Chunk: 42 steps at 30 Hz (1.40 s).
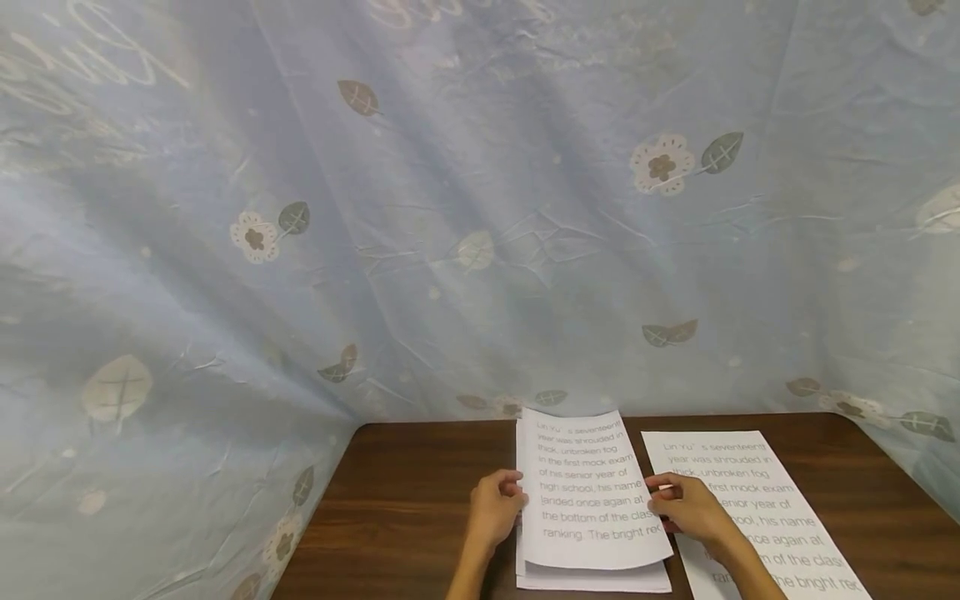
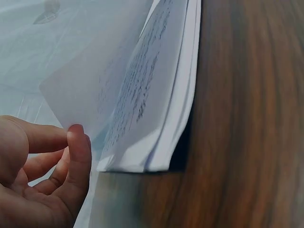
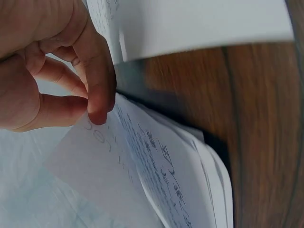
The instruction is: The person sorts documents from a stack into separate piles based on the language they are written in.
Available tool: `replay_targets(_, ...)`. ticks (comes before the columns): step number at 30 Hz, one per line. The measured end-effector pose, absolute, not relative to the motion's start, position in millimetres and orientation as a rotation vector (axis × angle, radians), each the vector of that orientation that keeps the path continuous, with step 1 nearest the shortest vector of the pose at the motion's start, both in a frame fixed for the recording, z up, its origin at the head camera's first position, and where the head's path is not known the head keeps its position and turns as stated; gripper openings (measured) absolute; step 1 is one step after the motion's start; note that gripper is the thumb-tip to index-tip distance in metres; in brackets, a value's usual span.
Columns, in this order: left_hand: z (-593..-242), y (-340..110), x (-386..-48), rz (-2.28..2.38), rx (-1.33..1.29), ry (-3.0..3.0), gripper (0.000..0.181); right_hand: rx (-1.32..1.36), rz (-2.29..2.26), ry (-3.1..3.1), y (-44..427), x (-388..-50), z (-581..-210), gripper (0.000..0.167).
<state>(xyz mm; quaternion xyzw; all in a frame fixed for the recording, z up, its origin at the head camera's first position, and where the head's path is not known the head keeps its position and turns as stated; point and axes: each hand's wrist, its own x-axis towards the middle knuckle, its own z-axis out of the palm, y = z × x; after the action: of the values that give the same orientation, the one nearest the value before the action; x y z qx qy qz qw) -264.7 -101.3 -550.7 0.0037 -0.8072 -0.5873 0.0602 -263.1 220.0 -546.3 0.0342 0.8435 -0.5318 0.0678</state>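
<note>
A printed sheet of paper (image 1: 588,500) is held up a little over a stack of paper (image 1: 600,578) on the wooden table. My left hand (image 1: 495,510) pinches the sheet's left edge between thumb and fingers. At its right edge, my right hand (image 1: 693,510) pinches the same sheet. In the left wrist view the lifted sheet (image 2: 90,80) stands apart from the printed stack (image 2: 147,104) beneath. The right wrist view shows the sheet (image 3: 95,166) bent up from several layered pages (image 3: 190,166).
To the right lies another sheet with large print (image 1: 780,517), partly under my right forearm. The dark wooden table (image 1: 397,500) meets a pale blue curtain (image 1: 480,317) with leaf and flower patterns at the back and sides.
</note>
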Motion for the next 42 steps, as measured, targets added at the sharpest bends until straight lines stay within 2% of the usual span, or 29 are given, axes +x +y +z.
replay_targets(25, -552.1, -35.0, -253.9, -1.908, 0.034, -2.373, 0.033, 0.067, -1.534, 2.570, 286.8, -249.8, -546.3, 0.049)
replay_targets(42, -550.9, 29.7, -245.6, -2.048, 0.096, -2.342, 0.033, 0.098, -1.373, 2.633, 347.8, -236.7, -545.2, 0.049)
